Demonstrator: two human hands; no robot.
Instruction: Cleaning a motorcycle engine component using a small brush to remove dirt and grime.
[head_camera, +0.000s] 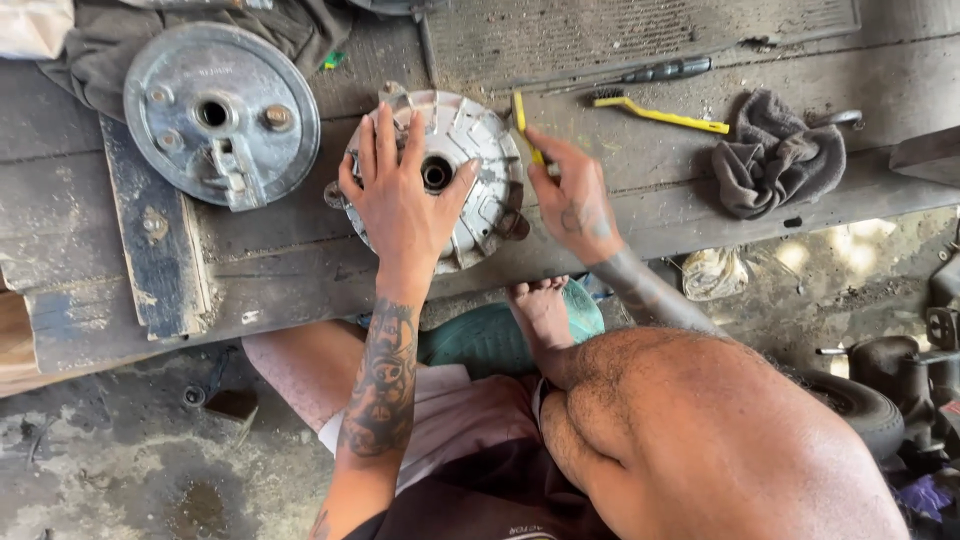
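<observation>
While left hand (400, 195) is lying spread, fingers open, flat on round metal hub plate (470, 160) at near edge of wooden table (620, 210), right hand (572, 195) is pinching yellow brush (525, 125) at plate's right rim. Plate looking cast metal: heavy, rigid, grimy, probably slippery. Best hold judging by shape: outer rim, both sides; centre bore too small.

Left hand (402, 195) spread on round metal hub plate (480, 180), right hand (575, 195) pinching yellow brush (527, 128), wooden bench (300, 270)
</observation>
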